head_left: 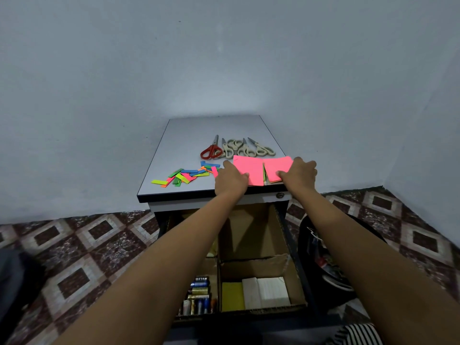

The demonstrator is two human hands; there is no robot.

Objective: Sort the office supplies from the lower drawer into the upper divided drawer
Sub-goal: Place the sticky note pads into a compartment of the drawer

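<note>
I think the job is about half done. The divided drawer (254, 260) is pulled open under the arms. Its near left box already holds batteries (198, 295). Its near right box holds a yellow pad (232, 296) and white pads (266, 291). The far right box looks bare. I cannot tell what is in the far left box.

The rest waits on the cabinet top (199, 130). Two pink note pads sit at its front edge, near the right corner. The left hand (231, 178) holds the left pink pad (249, 170), with the thumb on top and the fingers curled round its side. The right hand (298, 174) holds the right pink pad (277, 166) the same way. I guess these pads go in next.

Just behind the pads lie red scissors (211, 150) and a row of cream scissors (245, 149). Small colored strips (184, 176) are spread along the front edge toward the left corner, some touching the left hand's side. They are loose and many, so I think they will take the most time.

Nothing blocks the way down to the drawer. A dark round thing (323, 257) sits on the floor at the drawer's right side. I cannot see the lower drawer.
</note>
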